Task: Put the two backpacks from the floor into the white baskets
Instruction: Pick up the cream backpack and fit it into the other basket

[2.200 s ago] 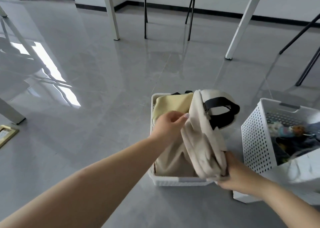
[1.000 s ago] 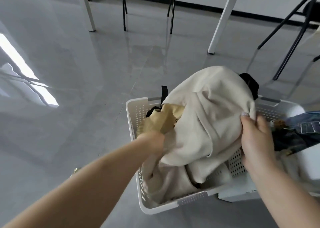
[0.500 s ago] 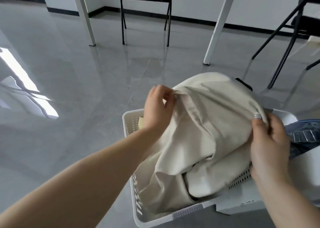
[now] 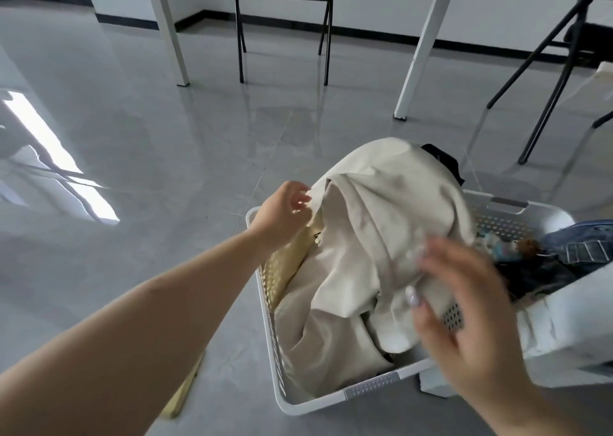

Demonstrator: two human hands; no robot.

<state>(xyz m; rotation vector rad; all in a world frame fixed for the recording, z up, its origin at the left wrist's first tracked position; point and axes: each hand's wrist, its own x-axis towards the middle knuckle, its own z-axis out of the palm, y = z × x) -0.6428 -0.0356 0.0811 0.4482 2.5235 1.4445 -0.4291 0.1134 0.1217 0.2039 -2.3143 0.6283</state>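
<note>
Cream backpack sits bulging out of near white basket, lower centre, over pale yellow fabric. Second white basket at right holds denim item. Left hand fingers loosely spread beside backpack edge; right hand blurred, splayed, holding nothing.

Bright daylight glares off the glossy floor; the right hand is motion-blurred, edges bowed.

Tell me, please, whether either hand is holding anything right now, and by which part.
Nothing is clearly held. The left hand is open, fingertips at the upper edge of the cream backpack; the blurred right hand is spread open in front of it.
</note>
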